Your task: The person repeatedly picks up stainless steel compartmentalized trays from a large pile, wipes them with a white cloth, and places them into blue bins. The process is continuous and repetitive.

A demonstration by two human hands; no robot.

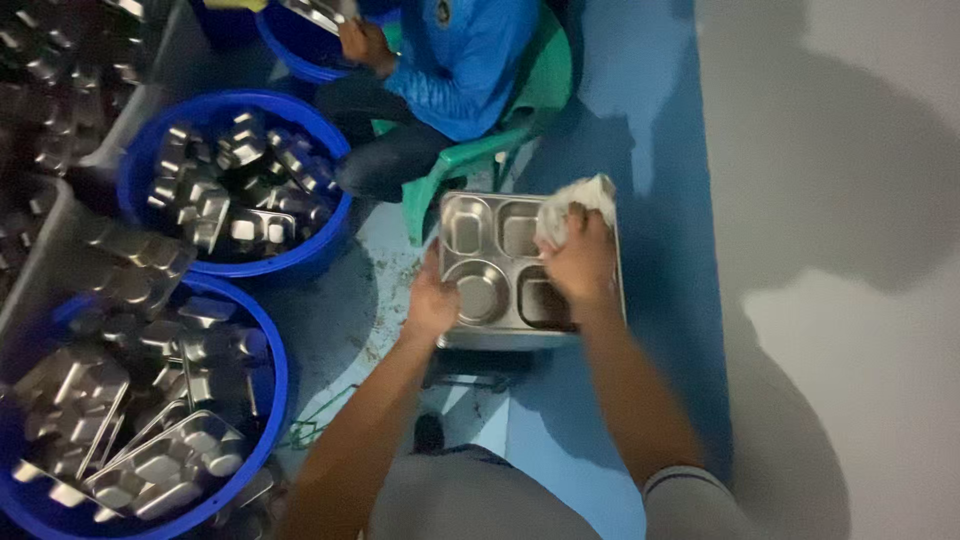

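— So, where is the tray point(500, 290) just now?

— Held out in front of the person, above the blue floor point(660, 130), face up and about level. It is a steel tray with several compartments, its long side running left to right across the view.

— And the hands?

— The left hand point(432, 305) clamps the tray's near left edge, thumb over the rim, fingers curled underneath where I cannot see them. The right hand point(580, 262) lies on top of the tray at its right half, pressed together on a white cloth point(585, 195), which bunches up past the knuckles over the far right compartment.

— Which way does the tray lie from each grip?

— From the left hand it stretches away to the right and slightly forward. From the right hand it is directly beneath, with the unwiped left compartments lying off to the left of the cloth. The right hand is the one over the tray's inside; the left only steadies the rim.

— Anything else about?

— Two blue tubs point(290, 360) at the left, both heaped with more steel trays. Beyond, another person in a blue shirt point(470, 60) sits on a green chair point(470, 155), handling a tray over a third tub.
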